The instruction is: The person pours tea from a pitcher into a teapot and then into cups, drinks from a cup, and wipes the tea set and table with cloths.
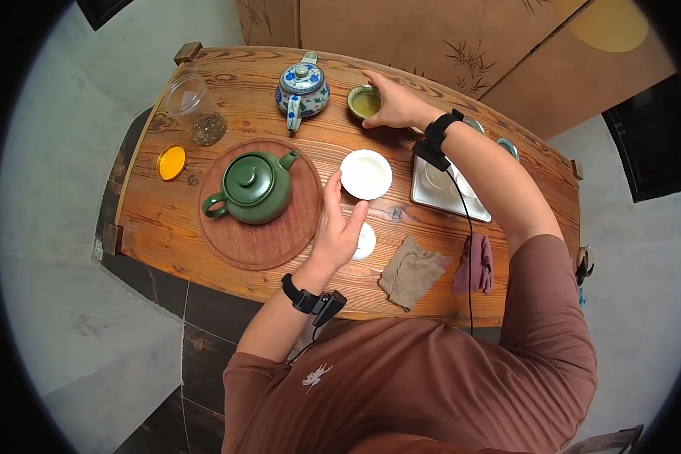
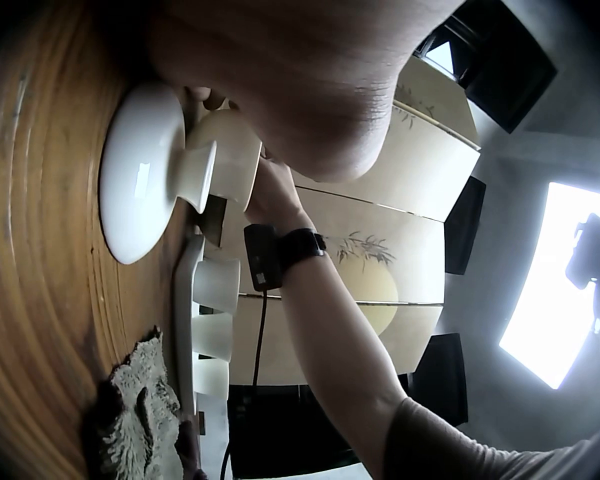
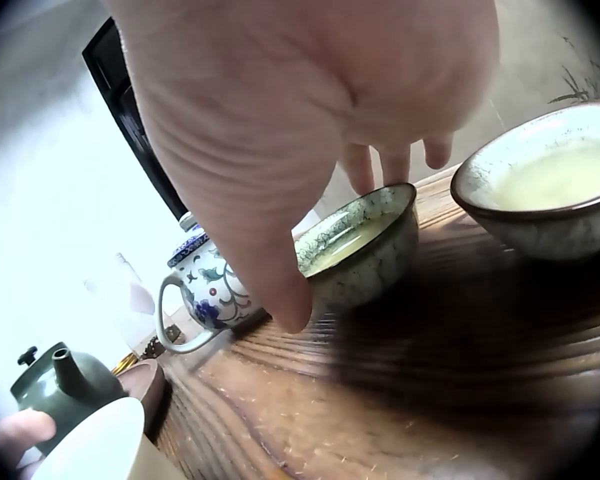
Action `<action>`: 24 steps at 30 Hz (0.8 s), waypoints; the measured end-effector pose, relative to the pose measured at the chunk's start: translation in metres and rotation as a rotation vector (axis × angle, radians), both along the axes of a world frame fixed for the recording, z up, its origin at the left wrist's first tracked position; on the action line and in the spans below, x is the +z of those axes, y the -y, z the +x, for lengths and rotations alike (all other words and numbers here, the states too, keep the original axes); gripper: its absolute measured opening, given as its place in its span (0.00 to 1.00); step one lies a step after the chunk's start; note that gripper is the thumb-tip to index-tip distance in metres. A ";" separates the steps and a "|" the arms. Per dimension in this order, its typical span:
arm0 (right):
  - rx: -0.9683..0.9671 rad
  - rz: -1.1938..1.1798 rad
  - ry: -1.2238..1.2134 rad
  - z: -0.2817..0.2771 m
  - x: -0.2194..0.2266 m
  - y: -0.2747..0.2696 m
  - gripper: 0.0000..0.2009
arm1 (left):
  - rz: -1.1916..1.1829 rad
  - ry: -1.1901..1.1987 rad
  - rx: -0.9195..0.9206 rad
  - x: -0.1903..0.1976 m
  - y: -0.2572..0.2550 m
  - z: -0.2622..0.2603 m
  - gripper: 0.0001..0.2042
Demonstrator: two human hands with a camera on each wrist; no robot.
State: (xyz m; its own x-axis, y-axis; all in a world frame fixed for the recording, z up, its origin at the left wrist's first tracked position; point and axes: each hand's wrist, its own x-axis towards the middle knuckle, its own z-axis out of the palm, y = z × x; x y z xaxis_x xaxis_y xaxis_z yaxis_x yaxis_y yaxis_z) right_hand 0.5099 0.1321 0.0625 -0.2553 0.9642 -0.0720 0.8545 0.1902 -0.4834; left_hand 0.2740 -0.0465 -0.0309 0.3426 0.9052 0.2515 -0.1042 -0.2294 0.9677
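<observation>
My right hand (image 1: 397, 106) spreads around a green-grey tea bowl (image 1: 362, 100) holding pale tea. In the right wrist view the thumb (image 3: 280, 290) overlaps its near rim and the fingers reach the far side. The index finger stands a little apart from the rim in the head view. My left hand (image 1: 337, 231) lies with fingers extended beside a white gaiwan bowl (image 1: 366, 174), fingertips right at its left edge. Below the thumb rests the white gaiwan lid (image 1: 364, 242), knob up in the left wrist view.
On a round wooden board (image 1: 303, 234) stands a green teapot (image 1: 250, 189). Around it are a blue-and-white teapot (image 1: 303, 89), a clear jar (image 1: 185, 94) and an orange lid (image 1: 171, 163). A white tray (image 1: 435, 206) holds white cups. Two cloths (image 1: 415, 274) lie near the front.
</observation>
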 end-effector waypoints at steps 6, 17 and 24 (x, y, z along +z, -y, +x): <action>-0.016 0.007 0.006 0.002 -0.006 -0.004 0.57 | 0.034 -0.055 -0.005 -0.002 -0.001 -0.002 0.33; -0.020 0.082 -0.052 -0.006 0.021 0.015 0.54 | -0.004 0.000 0.004 -0.002 -0.001 -0.001 0.36; 0.031 0.152 -0.062 0.003 0.078 0.064 0.52 | -0.012 0.041 -0.016 0.001 -0.001 0.000 0.35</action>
State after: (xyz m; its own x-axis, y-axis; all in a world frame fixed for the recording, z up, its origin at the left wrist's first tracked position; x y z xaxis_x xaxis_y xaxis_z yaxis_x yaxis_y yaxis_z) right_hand 0.5129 0.0684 0.1406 -0.2842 0.9545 0.0906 0.8167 0.2905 -0.4986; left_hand 0.2743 -0.0454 -0.0299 0.3467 0.9028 0.2544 -0.1477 -0.2153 0.9653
